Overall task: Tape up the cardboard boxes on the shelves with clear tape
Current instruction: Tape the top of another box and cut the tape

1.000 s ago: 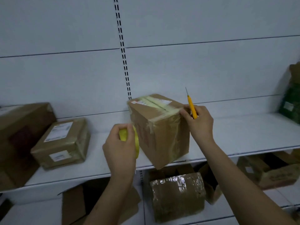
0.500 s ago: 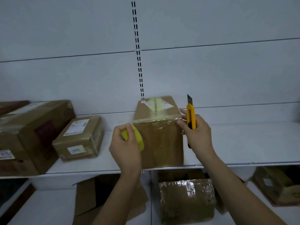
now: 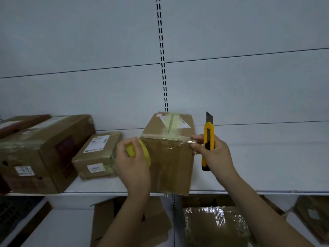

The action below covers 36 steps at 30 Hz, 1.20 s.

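A brown cardboard box (image 3: pixel 171 163) stands upright at the front edge of the white shelf (image 3: pixel 258 177), with yellowish tape over its top seam and a clear strip along its upper front edge. My left hand (image 3: pixel 132 166) grips a yellow roll of tape (image 3: pixel 138 151) against the box's left front side. My right hand (image 3: pixel 214 154) holds a yellow utility knife (image 3: pixel 208 139) upright, blade out, and its fingertips press the tape at the box's top right corner.
Two taped boxes (image 3: pixel 98 155) (image 3: pixel 38 152) sit on the shelf to the left. On the lower shelf lie a flattened carton (image 3: pixel 128 223), a plastic-wrapped box (image 3: pixel 215 227) and another box (image 3: pixel 313 218) at far right. A slotted upright (image 3: pixel 162 56) runs up the back panel.
The box has been turned from a corner-on tilt to face me squarely. Both hands followed it, and the view shifted left, showing more of the boxes at left.
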Available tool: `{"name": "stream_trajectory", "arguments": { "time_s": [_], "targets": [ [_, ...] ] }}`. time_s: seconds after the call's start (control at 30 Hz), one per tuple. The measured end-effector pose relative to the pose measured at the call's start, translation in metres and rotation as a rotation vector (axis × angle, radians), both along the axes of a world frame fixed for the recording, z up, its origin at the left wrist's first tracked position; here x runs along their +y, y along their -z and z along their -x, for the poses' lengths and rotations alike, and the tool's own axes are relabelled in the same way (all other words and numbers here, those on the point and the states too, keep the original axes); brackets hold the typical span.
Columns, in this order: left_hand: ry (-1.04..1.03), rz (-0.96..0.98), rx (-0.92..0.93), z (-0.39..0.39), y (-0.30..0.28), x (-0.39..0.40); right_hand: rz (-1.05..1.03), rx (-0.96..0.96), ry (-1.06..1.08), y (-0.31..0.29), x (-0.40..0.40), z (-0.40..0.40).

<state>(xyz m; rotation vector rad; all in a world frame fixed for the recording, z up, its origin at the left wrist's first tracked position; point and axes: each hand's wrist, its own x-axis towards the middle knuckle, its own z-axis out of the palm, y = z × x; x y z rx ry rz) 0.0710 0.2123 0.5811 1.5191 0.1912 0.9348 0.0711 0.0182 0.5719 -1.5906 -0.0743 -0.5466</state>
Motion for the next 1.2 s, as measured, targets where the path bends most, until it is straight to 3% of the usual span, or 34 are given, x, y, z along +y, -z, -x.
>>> {"name": "stream_trajectory", "arguments": {
  "time_s": [0.23,0.57,0.63,0.77,0.9,1.03,1.1,1.2],
  "targets": [
    [-0.086,0.052,0.024,-0.002,0.009,0.04,0.024,-0.019,-0.14,0.002,0.04,-0.005],
    [-0.144,0.052,0.029,-0.021,0.003,0.073,0.131,-0.042,-0.135,0.0,0.082,-0.04],
    [-0.15,0.03,0.042,-0.027,0.004,0.08,0.207,-0.068,-0.092,0.001,0.093,-0.055],
    [-0.143,-0.036,0.099,-0.04,0.002,0.104,0.098,-0.006,-0.214,0.005,0.118,-0.075],
    [-0.196,-0.144,0.175,-0.051,-0.007,0.145,0.183,0.048,-0.224,0.007,0.129,-0.086],
    [-0.26,-0.29,0.035,-0.045,-0.041,0.161,0.107,-0.005,-0.111,0.006,0.105,-0.081],
    [-0.157,-0.328,-0.069,-0.036,-0.071,0.141,0.059,-0.026,-0.008,-0.004,0.08,-0.071],
    [0.281,-0.201,-0.186,-0.024,-0.113,0.083,0.059,-0.013,0.163,-0.024,0.035,-0.051]
  ]
}}
